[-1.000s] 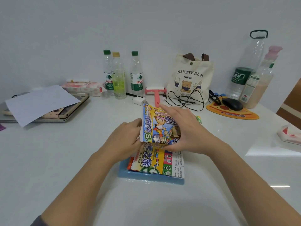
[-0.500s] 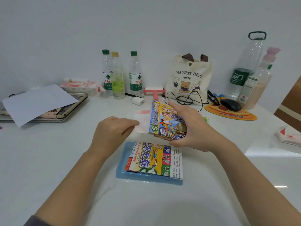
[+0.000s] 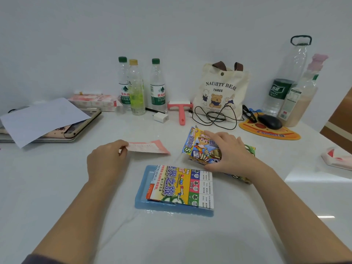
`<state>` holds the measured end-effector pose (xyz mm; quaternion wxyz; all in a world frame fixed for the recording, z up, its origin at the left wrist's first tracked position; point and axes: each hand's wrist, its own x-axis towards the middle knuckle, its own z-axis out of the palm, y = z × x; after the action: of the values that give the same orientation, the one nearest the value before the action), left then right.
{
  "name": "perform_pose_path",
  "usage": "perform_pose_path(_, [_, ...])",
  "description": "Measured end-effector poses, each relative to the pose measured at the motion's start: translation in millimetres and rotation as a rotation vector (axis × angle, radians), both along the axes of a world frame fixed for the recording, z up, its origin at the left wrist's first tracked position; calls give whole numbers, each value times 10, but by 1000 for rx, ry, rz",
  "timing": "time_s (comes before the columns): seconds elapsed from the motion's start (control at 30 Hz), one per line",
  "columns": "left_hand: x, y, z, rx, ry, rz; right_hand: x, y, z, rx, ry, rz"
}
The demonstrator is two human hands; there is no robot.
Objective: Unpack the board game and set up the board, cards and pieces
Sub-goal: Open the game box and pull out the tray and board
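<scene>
Hands: your left hand [image 3: 106,161] pinches the pink slip [image 3: 147,147]; your right hand [image 3: 228,151] clamps the game box [image 3: 200,147].
Board: folded board [image 3: 182,185] on the blue tray [image 3: 141,195], near-centre on the surface [image 3: 57,187], between your forearms.
Axis: long side runs away from you.
Nearer: right hand.

We read "NAUGHTY BEAR THREE" on the cloth tote bag [image 3: 222,90]. Right of the bag, the orange mouse pad [image 3: 270,132] seems to say "Domino's". In front of the bag, the folded game board [image 3: 182,186] carries "Happy Time" and large Chinese characters.
</scene>
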<state>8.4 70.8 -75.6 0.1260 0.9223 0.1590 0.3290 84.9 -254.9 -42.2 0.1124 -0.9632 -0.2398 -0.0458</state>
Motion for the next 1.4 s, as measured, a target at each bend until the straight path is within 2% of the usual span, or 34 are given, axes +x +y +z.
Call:
perform_pose_path(0.2, [51,-3,-64,59,168,40,107,119,-20,-74,86,6])
perform_pose_path(0.3, [75,-1,-70,43,186,-24,193,190,-12,-86,124,11])
perform_pose_path(0.43, [84,-13,-85,-85,193,-36,306,298,-9,-121,180,38])
perform_pose_path(0.6, [82,-36,-102,-23,199,-40,454,485,8,-182,222,104])
perform_pose_path(0.67, [91,-37,-114,9,204,-35,521,551,19,-201,190,119])
perform_pose_path(0.83, [197,-34,-175,123,197,-61,597,635,14,-199,-73,43])
perform_pose_path(1.07, [397,-37,-129,206,279,-85,633,693,-167,-129,-238,-32])
perform_pose_path(1.3, [676,-201,-69,208,421,-156,701,739,-273,-12,-187,-23])
perform_pose_path(1.4, [755,-256,-62,198,474,-189,664,735,-235,19,-81,30])
